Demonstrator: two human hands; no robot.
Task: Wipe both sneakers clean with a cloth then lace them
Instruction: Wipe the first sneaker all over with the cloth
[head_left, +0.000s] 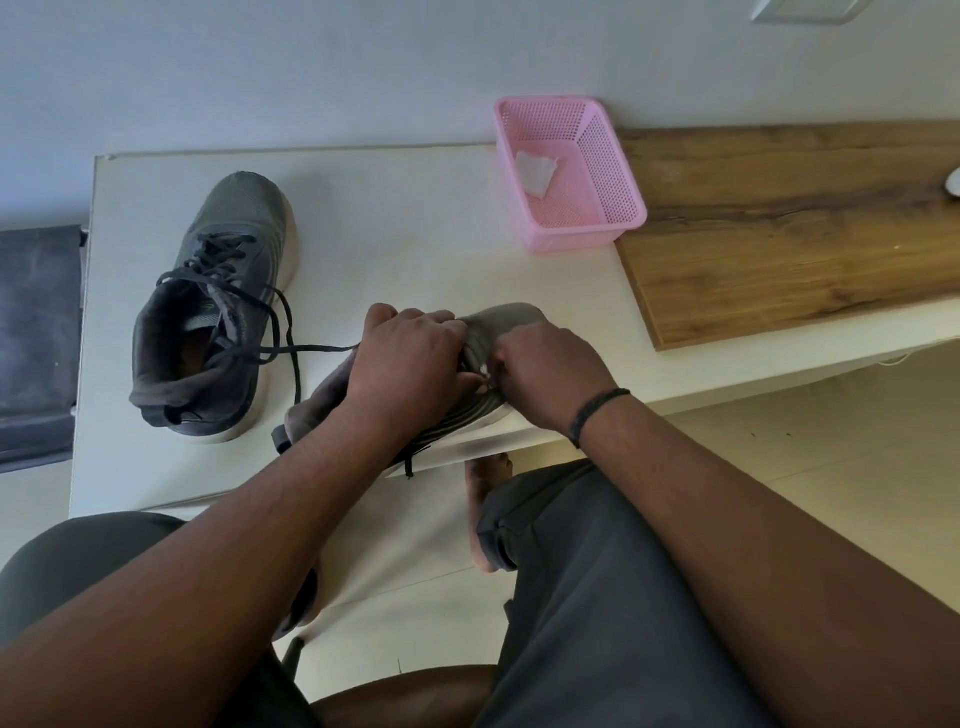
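The near sneaker (498, 332) lay at the front edge of the white table (415, 218), toe pointing away and to the right, its heel end toward the person. Both hands were on it: the left hand (410, 358) curled over the tongue and upper, the right hand (545, 374) pinching something small and pale at the eyelets, probably a lace tip, though the fingers hid most of it. A black lace (291, 353) ran from under the left hand across to the second sneaker (213, 312), which stood upright further left on the table, loosely laced, its ends trailing. A black band (597, 410) circled the right wrist. Behind, near the wall, a pink basket (613, 171) held a crumpled white cloth (535, 169), just beside a wooden board (779, 223) lying over the table's right part.
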